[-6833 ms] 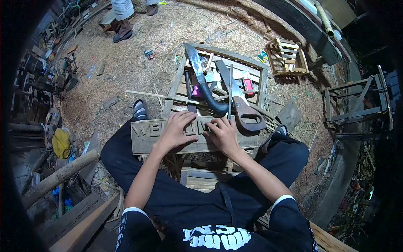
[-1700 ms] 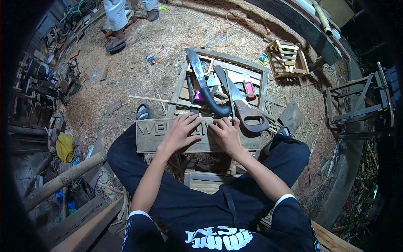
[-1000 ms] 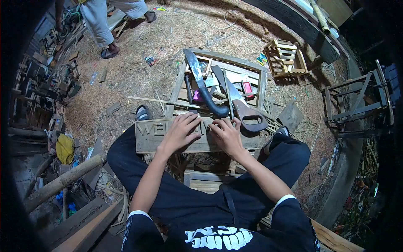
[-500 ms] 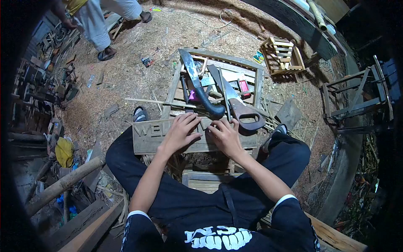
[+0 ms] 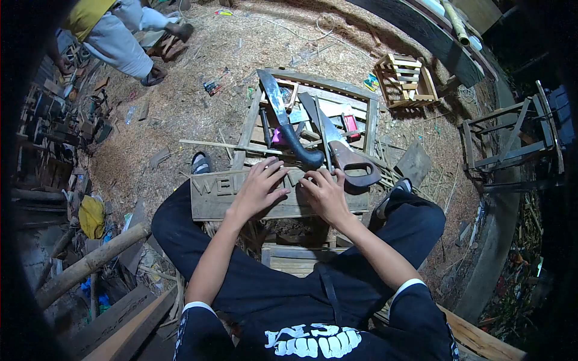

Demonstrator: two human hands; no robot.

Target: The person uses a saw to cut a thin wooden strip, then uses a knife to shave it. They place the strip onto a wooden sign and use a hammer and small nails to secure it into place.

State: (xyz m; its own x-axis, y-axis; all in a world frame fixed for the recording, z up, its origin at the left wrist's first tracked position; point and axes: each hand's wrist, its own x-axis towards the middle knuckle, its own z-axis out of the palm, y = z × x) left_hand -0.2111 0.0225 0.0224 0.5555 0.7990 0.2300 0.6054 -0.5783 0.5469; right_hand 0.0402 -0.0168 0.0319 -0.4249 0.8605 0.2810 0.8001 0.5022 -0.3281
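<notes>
A wooden board (image 5: 208, 207) lies across in front of me, with raised wooden letters (image 5: 208, 185) reading "WEL" at its left; my hands hide much of the rest. My left hand (image 5: 260, 191) rests on the board's middle, fingers stretched and thumb apart. To its right, my right hand (image 5: 325, 192) bends its fingers down onto the board, thumb close to the index finger; whatever lies under those fingertips is hidden. Just beyond the board are a large knife (image 5: 289, 132) with a dark curved handle and a handsaw (image 5: 346, 156) with a brown handle.
The knife and saw lie over a slatted wooden frame (image 5: 372, 129) holding a red box (image 5: 350, 123) and small items. A slatted wooden crate (image 5: 409, 78) stands at the back right, a wooden stool (image 5: 512, 135) farther right. Another person (image 5: 114, 42) is at the upper left on the shavings-covered ground.
The other person at the upper left has moved farther left, legs in a new stride. My hands and the board have hardly shifted.
</notes>
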